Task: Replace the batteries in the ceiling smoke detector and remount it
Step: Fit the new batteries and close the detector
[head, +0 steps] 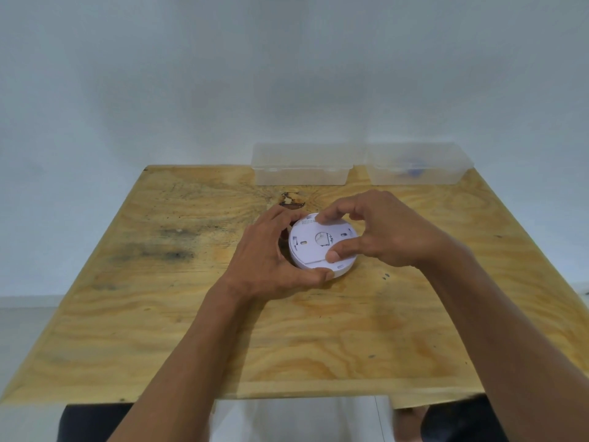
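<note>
A: Where's the detector (322,244)?
B: On the table (191,314), around the middle, back face up and tipped a little toward the camera. A white round disc with slots and a round centre mark.
A: Which hand has it?
B: Both. The left hand (271,260) cups the left rim, thumb curled under the near edge. The right hand (379,231) comes from the right, fingertips on the far rim and thumb pressed on the back plate. Being round, it has no long axis; I'd guess a twist between the hands comes next.
A: Anything else?
B: Two clear boxes at the far edge: one (302,169) centre, one (417,167) right, holding something blue, too blurred to name.
</note>
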